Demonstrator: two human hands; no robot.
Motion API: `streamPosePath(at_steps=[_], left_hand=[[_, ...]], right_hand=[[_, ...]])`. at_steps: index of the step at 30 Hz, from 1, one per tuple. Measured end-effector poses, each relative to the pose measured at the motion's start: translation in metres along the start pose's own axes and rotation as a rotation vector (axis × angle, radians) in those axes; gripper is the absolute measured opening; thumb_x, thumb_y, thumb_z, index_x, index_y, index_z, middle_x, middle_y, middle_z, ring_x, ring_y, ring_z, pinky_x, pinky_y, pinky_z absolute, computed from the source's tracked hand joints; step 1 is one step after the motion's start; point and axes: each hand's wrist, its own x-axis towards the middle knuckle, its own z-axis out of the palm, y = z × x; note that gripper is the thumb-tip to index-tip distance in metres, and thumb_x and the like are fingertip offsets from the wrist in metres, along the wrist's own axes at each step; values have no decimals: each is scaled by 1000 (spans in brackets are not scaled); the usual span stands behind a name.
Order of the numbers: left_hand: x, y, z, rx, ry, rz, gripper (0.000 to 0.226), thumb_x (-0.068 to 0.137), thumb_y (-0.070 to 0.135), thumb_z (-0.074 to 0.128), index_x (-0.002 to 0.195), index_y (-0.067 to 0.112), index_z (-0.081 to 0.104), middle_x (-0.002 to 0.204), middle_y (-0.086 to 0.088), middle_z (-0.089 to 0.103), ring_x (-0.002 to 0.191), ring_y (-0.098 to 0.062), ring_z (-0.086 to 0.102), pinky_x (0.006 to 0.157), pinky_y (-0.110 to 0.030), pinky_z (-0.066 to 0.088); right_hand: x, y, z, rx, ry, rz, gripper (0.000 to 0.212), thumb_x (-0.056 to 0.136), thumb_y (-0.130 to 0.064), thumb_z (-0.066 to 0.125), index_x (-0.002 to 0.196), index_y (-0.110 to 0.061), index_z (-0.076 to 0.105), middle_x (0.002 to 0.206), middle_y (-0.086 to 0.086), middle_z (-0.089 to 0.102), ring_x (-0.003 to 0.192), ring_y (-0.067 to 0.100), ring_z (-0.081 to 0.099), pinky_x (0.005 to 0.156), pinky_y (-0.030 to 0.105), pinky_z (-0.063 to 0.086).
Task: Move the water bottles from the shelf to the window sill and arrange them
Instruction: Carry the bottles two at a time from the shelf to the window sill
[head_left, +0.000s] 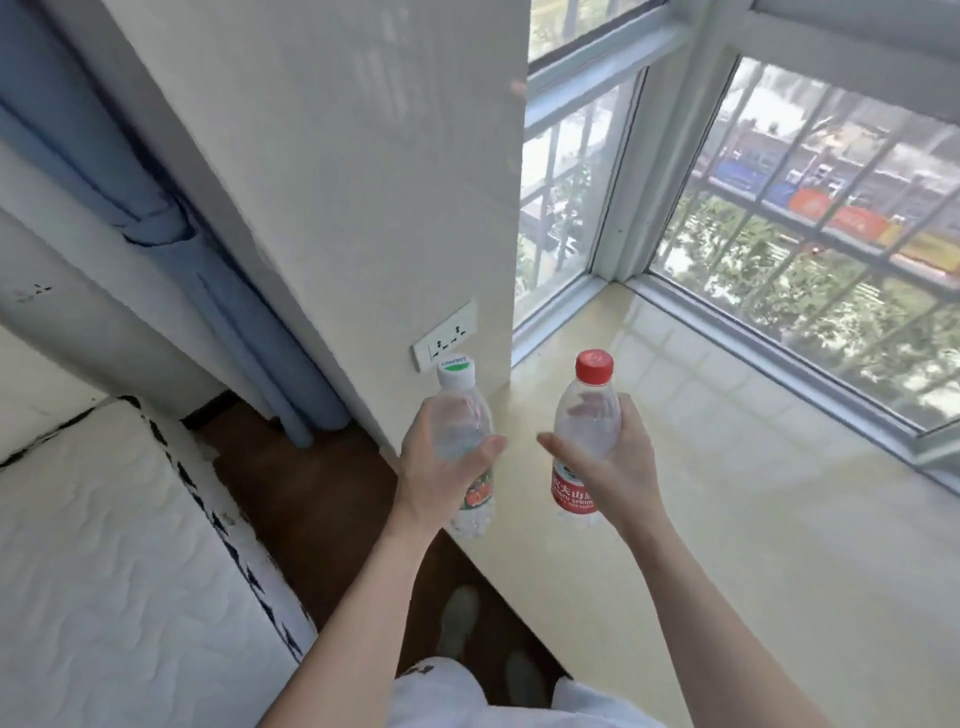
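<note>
Left hand (441, 467) grips white-capped bottle (464, 415); right hand (618, 462) grips red-capped bottle (584, 415); both upright over window sill (727, 519) edge; bed (104, 545) at left.

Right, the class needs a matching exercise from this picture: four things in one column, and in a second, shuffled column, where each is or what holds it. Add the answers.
Column A
1. white-capped bottle
2. red-capped bottle
3. wall socket
4. blue curtain

Column B
a. gripped by the right hand
b. hanging at the far left
c. gripped by the left hand
d. set low in the white wall, next to the window sill

Pairs: 1-c, 2-a, 3-d, 4-b
</note>
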Motion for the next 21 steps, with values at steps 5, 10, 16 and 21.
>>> streamPosePath(at_steps=[5, 10, 16, 21], left_hand=[[42, -3, 29, -8, -253, -29, 62, 64, 50, 84, 111, 20, 57, 98, 22, 66, 97, 4, 64, 76, -11, 50], [73, -24, 54, 19, -418, -3, 48, 73, 28, 83, 111, 16, 57, 101, 15, 65, 100, -3, 65, 79, -15, 51], [104, -72, 88, 42, -598, -82, 51, 71, 26, 84, 113, 16, 58, 104, 5, 68, 102, -16, 67, 88, -36, 55], [129, -122, 127, 119, -729, -128, 52, 70, 18, 88, 111, 13, 57, 90, 2, 68, 76, -20, 64, 69, -25, 53]], right_hand=[[2, 19, -15, 10, 220, 91, 56, 59, -48, 86, 103, -32, 55, 101, -14, 65, 101, 14, 63, 88, 45, 54], [-4, 49, -17, 26, 378, 227, 59, 55, -51, 84, 99, -26, 54, 98, -2, 63, 96, 21, 63, 86, 52, 54], [-4, 105, -18, 25, 458, 354, 63, 53, -52, 86, 96, -22, 53, 96, 6, 63, 92, 26, 62, 82, 49, 53], [18, 161, -21, 15, 486, 400, 54, 62, -32, 92, 102, -21, 57, 94, 0, 66, 81, 9, 61, 72, 27, 53]])
